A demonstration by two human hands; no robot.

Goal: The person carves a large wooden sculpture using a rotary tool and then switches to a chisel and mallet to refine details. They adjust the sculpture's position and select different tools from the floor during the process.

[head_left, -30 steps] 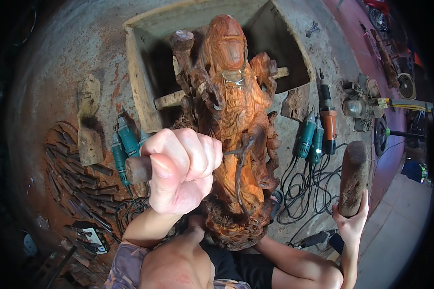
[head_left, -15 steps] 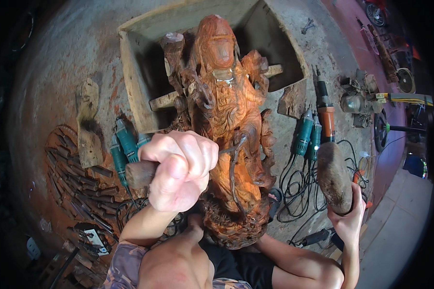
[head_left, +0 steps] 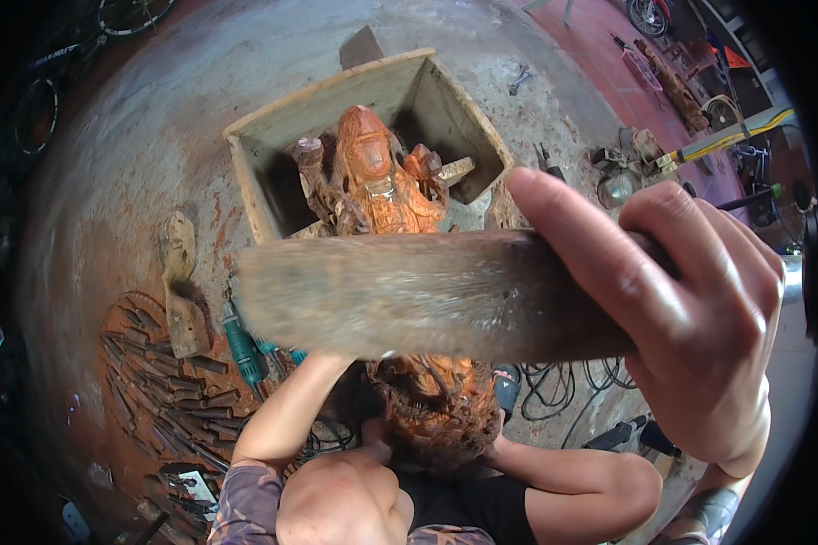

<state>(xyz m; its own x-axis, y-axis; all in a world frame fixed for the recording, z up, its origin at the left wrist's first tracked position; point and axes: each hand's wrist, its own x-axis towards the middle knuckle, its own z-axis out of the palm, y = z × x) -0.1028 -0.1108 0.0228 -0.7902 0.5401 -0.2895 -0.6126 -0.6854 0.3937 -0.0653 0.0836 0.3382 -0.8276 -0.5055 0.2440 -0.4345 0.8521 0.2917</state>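
Observation:
My right hand (head_left: 700, 300) is closed round one end of a thick, worn wooden club (head_left: 409, 291), raised close to the camera. The club lies crosswise over the middle of the view and is smeared by motion. My left forearm (head_left: 291, 409) reaches up behind it, so my left hand and whatever it grips are hidden. Beneath is a reddish-brown carved wooden statue (head_left: 382, 195), lying on its back with its head away from me. Its middle is covered by the club, while its rough base (head_left: 436, 409) rests between my legs.
A shallow wooden box (head_left: 254, 195) surrounds the statue's head. Left lie a pile of carving chisels (head_left: 177, 391), a wood offcut (head_left: 184, 318) and a green power tool (head_left: 241, 350). Black cables (head_left: 554, 391) coil at right. Beyond stands a pole with yellow hoses (head_left: 732, 141).
The club in my right hand has swung up and leftward from the right side, now covering my left hand, which was closed on a wooden-handled tool. My view has shifted, showing more of the far floor.

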